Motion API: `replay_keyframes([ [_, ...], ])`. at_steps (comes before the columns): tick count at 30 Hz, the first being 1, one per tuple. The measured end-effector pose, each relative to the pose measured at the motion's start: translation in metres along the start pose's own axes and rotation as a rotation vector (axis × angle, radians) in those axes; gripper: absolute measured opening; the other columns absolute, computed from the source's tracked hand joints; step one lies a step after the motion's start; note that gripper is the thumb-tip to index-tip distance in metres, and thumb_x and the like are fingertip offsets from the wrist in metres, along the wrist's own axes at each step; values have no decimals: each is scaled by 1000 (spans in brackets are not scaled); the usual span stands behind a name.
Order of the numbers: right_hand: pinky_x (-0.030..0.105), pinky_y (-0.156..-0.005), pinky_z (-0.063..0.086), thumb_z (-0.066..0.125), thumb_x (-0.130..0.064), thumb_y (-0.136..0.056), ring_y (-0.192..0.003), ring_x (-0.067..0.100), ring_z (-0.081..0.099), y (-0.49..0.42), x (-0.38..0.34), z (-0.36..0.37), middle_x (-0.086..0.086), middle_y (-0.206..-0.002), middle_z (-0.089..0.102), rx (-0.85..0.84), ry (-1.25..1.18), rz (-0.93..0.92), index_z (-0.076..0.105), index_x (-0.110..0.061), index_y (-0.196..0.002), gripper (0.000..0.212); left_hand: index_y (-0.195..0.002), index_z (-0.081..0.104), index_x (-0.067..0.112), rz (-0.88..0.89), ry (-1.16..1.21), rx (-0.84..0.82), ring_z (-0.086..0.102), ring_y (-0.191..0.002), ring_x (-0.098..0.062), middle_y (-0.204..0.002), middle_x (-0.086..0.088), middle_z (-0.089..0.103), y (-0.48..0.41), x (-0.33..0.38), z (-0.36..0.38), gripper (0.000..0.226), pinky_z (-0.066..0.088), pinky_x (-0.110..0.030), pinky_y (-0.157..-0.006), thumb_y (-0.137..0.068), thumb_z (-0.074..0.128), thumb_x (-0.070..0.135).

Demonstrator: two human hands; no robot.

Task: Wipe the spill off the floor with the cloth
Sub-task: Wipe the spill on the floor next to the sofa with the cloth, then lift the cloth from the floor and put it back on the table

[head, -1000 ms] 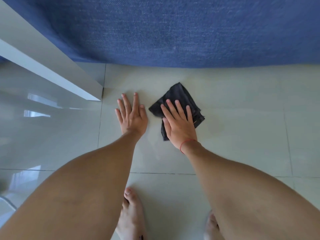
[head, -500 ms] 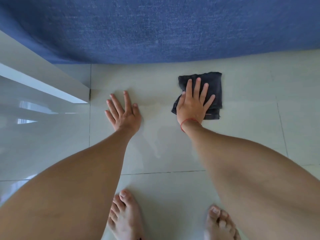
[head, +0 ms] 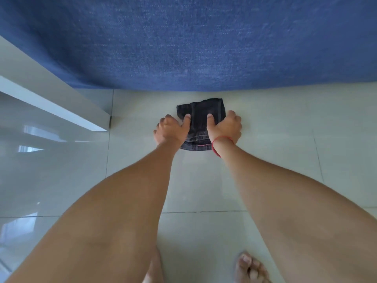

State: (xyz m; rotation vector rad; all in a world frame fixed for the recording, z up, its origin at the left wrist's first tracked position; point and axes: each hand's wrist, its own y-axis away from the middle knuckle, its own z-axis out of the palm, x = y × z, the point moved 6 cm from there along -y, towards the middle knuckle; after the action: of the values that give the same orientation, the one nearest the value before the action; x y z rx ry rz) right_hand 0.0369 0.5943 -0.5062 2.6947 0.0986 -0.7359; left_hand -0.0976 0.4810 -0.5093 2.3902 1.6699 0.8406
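Observation:
A dark folded cloth (head: 201, 114) lies on the pale floor tiles (head: 275, 152), close to the edge of a blue fabric surface. My left hand (head: 171, 128) grips the cloth's left side, thumb on top and fingers curled at the edge. On the right side, my right hand (head: 225, 126), with a red string at the wrist, holds it the same way. A faint damp sheen shows on the tile below the cloth. No clear puddle is visible.
The blue fabric (head: 193, 41) fills the top of the view just beyond the cloth. A white ledge (head: 51, 99) runs in from the left above a glossy panel. My bare feet (head: 250, 266) stand at the bottom.
My right hand went from pressing flat on the cloth to gripping its right side. My left hand left the bare tile and took hold of the cloth's left side.

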Motion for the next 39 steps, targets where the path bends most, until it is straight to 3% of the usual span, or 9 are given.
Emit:
replay_keyframes([
  [2, 43, -94, 45, 64, -51, -81, -116, 33, 52, -5, -1, 2, 14, -124, 55, -75, 59, 45, 50, -4, -120, 63, -119, 57, 5, -13, -44, -62, 55, -114, -32, -120, -11, 60, 3, 14, 10, 74, 43, -42, -96, -80, 52, 68],
  [5, 41, -96, 44, 66, -51, -81, -118, 32, 53, -11, -1, 6, 14, -126, 57, -143, 97, 78, 50, -5, -121, 64, -132, 44, 3, -13, -95, -92, 46, -126, -32, -133, -14, 49, 5, 23, 15, 76, 38, -42, -102, -83, 59, 59],
  [11, 40, -94, 43, 45, -44, -96, -115, 38, 54, -11, -3, 2, 20, -124, 58, -165, 105, -30, 52, -2, -119, 49, -121, 51, 2, 23, -10, -84, 52, -119, -34, -124, -17, 58, -8, 26, 12, 59, 40, -43, -100, -88, 54, 52],
  [15, 40, -87, 48, 51, -37, -96, -111, 39, 59, -18, -5, -5, 19, -120, 61, -196, 59, -37, 49, -2, -119, 43, -128, 46, 2, 36, -25, -129, 48, -124, -34, -130, -18, 52, -8, 32, 11, 53, 40, -43, -101, -94, 52, 42],
  [18, 39, -90, 47, 51, -35, -96, -114, 37, 56, -14, -8, 0, 19, -122, 58, -230, 105, -54, 53, -1, -117, 40, -133, 41, 1, 83, -110, -96, 43, -127, -34, -134, -18, 45, -2, 41, 12, 49, 39, -42, -101, -98, 48, 35],
  [23, 41, -90, 46, 50, -29, -98, -114, 39, 56, -8, -14, 4, 20, -124, 57, -201, 114, -84, 46, -1, -121, 37, -133, 38, 1, 78, -136, -93, 49, -125, -36, -132, -19, 52, -1, 39, 16, 54, 39, -43, -101, -96, 49, 38],
  [30, 43, -86, 47, 49, -25, -99, -113, 44, 56, -7, -5, 4, 25, -122, 58, -263, 40, -72, 41, -1, -125, 37, -128, 47, 2, 139, -247, -62, 47, -123, -33, -130, -17, 51, 8, 42, 21, 43, 39, -40, -98, -101, 41, 34],
  [33, 44, -88, 47, 49, -23, -99, -113, 43, 56, 1, 0, 6, 24, -123, 57, -275, 7, -20, 43, -1, -124, 34, -128, 46, 1, 66, -194, -144, 54, -120, -36, -128, -19, 56, 17, 38, 20, 41, 41, -42, -98, -102, 40, 32],
  [39, 38, -96, 46, 54, -18, -96, -121, 36, 55, 48, 29, 6, 20, -131, 57, -438, 76, 129, 51, 0, -127, 36, -145, 29, -5, -92, -216, -419, 46, -130, -35, -143, -22, 45, 58, 9, 25, 55, 41, -37, -103, -102, 39, 29],
])
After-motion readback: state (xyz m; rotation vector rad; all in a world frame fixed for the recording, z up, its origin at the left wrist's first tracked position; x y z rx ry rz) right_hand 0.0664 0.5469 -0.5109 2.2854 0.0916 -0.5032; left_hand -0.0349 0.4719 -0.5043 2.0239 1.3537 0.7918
